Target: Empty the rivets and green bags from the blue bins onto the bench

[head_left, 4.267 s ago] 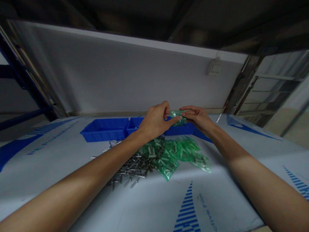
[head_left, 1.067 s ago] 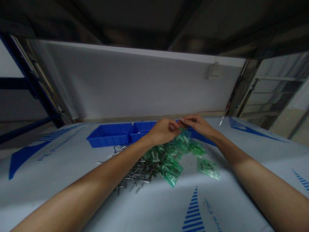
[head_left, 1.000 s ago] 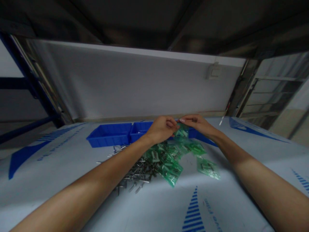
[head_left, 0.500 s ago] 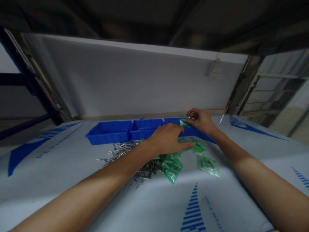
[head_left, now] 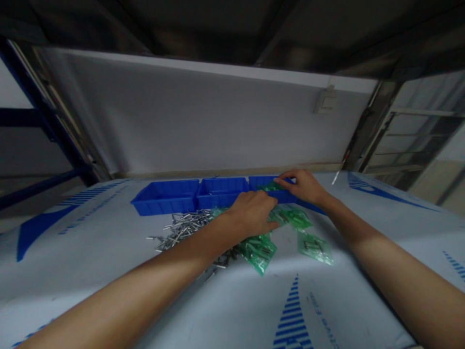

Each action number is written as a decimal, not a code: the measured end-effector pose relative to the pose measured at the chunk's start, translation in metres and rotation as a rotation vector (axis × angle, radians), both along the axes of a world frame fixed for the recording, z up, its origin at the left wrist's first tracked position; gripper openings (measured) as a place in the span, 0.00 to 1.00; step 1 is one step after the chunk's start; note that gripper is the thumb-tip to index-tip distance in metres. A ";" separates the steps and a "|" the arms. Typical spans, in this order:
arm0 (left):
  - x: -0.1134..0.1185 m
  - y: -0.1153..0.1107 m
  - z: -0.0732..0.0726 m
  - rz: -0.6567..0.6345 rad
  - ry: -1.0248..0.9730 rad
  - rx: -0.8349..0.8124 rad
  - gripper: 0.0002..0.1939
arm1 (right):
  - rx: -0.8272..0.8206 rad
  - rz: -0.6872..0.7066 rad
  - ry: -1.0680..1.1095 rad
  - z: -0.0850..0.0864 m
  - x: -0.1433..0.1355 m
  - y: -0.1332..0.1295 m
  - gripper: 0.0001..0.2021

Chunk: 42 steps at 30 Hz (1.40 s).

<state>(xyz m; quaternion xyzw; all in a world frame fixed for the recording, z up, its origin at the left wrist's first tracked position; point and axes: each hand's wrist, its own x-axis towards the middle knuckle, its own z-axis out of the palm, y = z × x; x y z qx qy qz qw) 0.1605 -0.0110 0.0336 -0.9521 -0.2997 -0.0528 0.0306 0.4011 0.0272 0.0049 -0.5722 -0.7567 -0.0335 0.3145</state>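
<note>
My left hand (head_left: 252, 212) is over the green bags in front of the bins, its thumb apart from its fingers; nothing shows in its grasp. To its right, my right hand (head_left: 303, 185) reaches over the right blue bin (head_left: 285, 196), thumb and forefinger pinched at the edge of a green bag (head_left: 268, 186) inside. Loose metal rivets (head_left: 181, 228) are heaped left of and under my left forearm. Green bags with small dark pieces lie near the heap, one (head_left: 258, 253) in front and another (head_left: 315, 247) farther right.
A middle blue bin (head_left: 221, 199) and a left blue bin (head_left: 165, 206) continue the row along the back. Behind them stands a pale wall with a switch (head_left: 327, 102). A dark shelf (head_left: 218, 34) hangs above, and a blue metal frame (head_left: 54, 126) rises at left.
The bag at my right hand has gone lower and left into the right bin. My left thumb has drawn in toward its fingers. The view has shifted slightly.
</note>
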 end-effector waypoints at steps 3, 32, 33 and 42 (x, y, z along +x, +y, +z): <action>-0.002 0.001 0.001 -0.005 0.028 0.014 0.23 | 0.031 0.008 0.017 0.002 -0.003 -0.001 0.18; -0.002 0.044 0.005 -0.010 -1.031 -0.257 0.07 | -0.462 0.400 0.982 0.022 -0.028 -0.023 0.24; -0.002 0.044 0.005 -0.017 -1.031 -0.255 0.07 | -0.486 0.400 0.968 0.023 -0.030 -0.023 0.25; -0.010 0.038 0.009 -0.068 -0.844 0.079 0.06 | -0.207 0.220 0.948 0.019 -0.015 -0.012 0.23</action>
